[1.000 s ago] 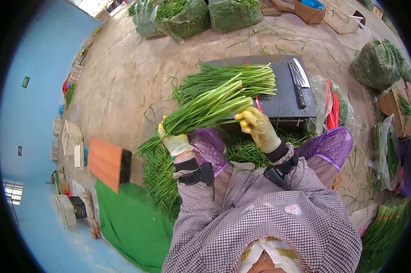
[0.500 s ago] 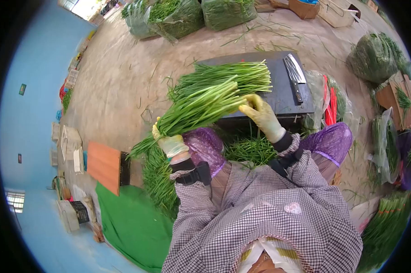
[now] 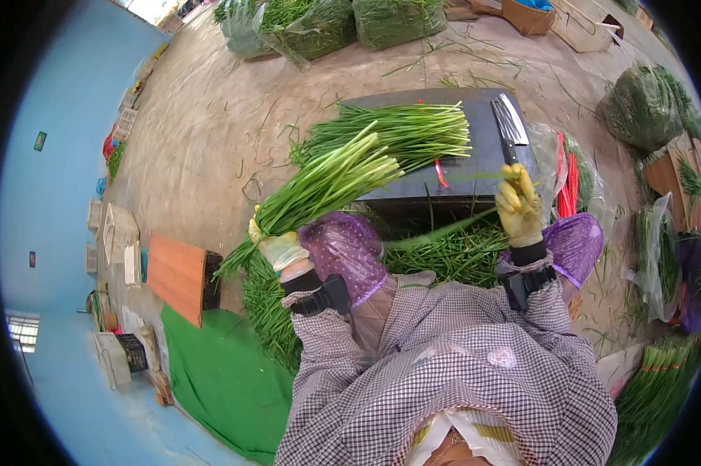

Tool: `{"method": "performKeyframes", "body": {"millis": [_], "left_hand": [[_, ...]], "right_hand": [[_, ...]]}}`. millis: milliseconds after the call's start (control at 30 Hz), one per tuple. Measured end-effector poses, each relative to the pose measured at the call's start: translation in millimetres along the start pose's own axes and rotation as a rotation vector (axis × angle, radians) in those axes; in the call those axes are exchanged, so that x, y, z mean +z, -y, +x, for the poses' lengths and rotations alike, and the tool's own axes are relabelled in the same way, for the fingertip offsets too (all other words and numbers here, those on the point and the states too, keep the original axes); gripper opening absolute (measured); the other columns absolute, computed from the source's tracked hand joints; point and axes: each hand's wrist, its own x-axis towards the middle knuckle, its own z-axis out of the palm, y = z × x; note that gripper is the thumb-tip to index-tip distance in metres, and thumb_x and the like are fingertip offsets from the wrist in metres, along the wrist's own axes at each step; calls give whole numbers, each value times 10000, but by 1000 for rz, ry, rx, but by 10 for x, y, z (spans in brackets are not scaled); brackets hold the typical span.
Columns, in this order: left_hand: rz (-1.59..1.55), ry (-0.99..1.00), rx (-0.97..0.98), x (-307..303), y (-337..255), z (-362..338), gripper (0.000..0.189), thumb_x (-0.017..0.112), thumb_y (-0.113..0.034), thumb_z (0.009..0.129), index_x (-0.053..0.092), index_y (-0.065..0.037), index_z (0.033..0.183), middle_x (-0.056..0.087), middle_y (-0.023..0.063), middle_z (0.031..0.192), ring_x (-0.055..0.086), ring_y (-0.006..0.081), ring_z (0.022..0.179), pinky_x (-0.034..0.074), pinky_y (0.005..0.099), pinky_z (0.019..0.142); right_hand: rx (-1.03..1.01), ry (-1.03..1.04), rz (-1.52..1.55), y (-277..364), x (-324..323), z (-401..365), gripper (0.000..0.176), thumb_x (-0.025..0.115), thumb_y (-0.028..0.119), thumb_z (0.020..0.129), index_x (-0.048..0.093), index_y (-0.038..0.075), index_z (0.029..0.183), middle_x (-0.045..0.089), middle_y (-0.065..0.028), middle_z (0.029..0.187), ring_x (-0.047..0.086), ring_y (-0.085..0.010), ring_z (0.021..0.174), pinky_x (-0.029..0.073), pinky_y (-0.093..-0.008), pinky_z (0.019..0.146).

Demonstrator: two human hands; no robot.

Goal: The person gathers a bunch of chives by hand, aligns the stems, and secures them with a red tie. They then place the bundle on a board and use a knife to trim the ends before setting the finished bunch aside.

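Left hand [image 3: 280, 248], in a pale yellowish glove, is closed around the leafy part of a bunch of green stalks [image 3: 327, 186]; the bunch slants from near left to far right, its pale cut ends fanned toward the dark low table [image 3: 482, 116], its leafy tips hanging past the hand to the near left; right hand [image 3: 520, 203], gloved likewise, is well apart to the right, its fingers raised and bent close together just beyond the near right corner of the table; thin green blades [image 3: 443, 231] trail leftward from it, blurred, and whether the fingertips pinch them all I cannot tell.

On the table a larger pile of stalks [image 3: 397, 132] lies with its pale ends to the right and its leaves over the left edge; a red strip [image 3: 441, 174] shows at its near side; a knife [image 3: 509, 128] lies at the table's right side, blade far, handle near, close to the right hand's fingertips; red ties [image 3: 569, 186] stand out beside a clear plastic bag [image 3: 548, 186] right of the table; loose greens [image 3: 451, 252] fill the space between the knees, and more greens [image 3: 271, 311] lie below the left hand, by a green cloth [image 3: 218, 380]; filled bags [image 3: 311, 31] sit on the far floor.
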Motion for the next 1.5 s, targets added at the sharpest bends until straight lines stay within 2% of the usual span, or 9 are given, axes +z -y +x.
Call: {"method": "performKeyframes", "body": {"millis": [233, 567, 833, 1033, 1100, 1200, 1300, 1433, 1500], "left_hand": [[-59, 24, -75, 274, 115, -185, 406, 530, -387, 1005, 662, -66, 1217, 687, 82, 1213, 633, 263, 1102, 487, 466, 1011], [-33, 67, -60, 408, 231, -307, 403, 535, -379, 1006, 653, -56, 1216, 695, 65, 1165, 642, 237, 1058, 496, 436, 990], [-22, -2, 42, 292, 106, -175, 381, 535, -366, 1000, 670, -69, 1196, 696, 56, 1141, 644, 237, 1045, 503, 436, 983], [-52, 13, 0, 342, 162, -226, 409, 555, -389, 994, 669, -71, 1225, 694, 60, 1198, 635, 236, 1094, 484, 448, 1013], [-23, -8, -10, 453, 235, -320, 410, 558, -386, 993, 669, -67, 1225, 692, 61, 1208, 635, 238, 1100, 484, 448, 1015], [-56, 3, -39, 370, 304, -244, 403, 555, -374, 995, 664, -54, 1214, 695, 73, 1180, 636, 246, 1085, 488, 452, 1009], [-81, 3, -90, 400, 266, -276, 394, 550, -369, 997, 660, -52, 1205, 696, 80, 1151, 637, 244, 1061, 494, 452, 992], [-74, 63, -104, 221, 270, -175, 385, 557, -360, 994, 661, -48, 1194, 697, 79, 1140, 637, 239, 1048, 496, 452, 983], [-66, 68, -81, 104, 326, -73, 382, 565, -357, 991, 662, -45, 1189, 698, 76, 1139, 639, 235, 1043, 498, 450, 980]], "right_hand": [[388, 181, -936, -528, 311, -1, 155, 554, 229, 1008, 584, 80, 975, 566, 11, 760, 381, -27, 513, 281, -197, 440], [330, -73, -547, -1282, 671, 133, 147, 659, 182, 968, 620, 41, 964, 576, 1, 757, 400, -40, 535, 277, -212, 466], [83, -137, -1038, -933, 202, -4, 132, 602, 100, 939, 648, -5, 1005, 625, -7, 829, 535, -85, 738, 470, -245, 693], [-173, 46, -1061, -1080, 886, -151, 254, 628, 164, 963, 621, 45, 1187, 687, -15, 950, 624, -113, 856, 499, -279, 719], [-120, 78, -1495, -1262, 829, 20, 235, 639, 182, 954, 643, 43, 1144, 690, -20, 930, 624, -108, 839, 496, -279, 709], [-263, 199, -1476, -1543, 660, 211, 206, 645, 186, 944, 665, 26, 1071, 664, -27, 851, 600, -116, 776, 486, -278, 691], [151, 214, -985, -1360, 737, 164, 177, 641, 183, 940, 675, 21, 1002, 640, -38, 808, 571, -126, 722, 473, -270, 674], [279, 336, -1054, -1123, 613, -5, 179, 608, 201, 963, 651, 32, 1002, 632, -51, 811, 556, -132, 706, 460, -273, 666], [69, 424, -1453, -990, 592, -107, 170, 592, 236, 975, 641, 75, 1006, 670, -94, 870, 643, -235, 747, 505, -357, 689]]}}
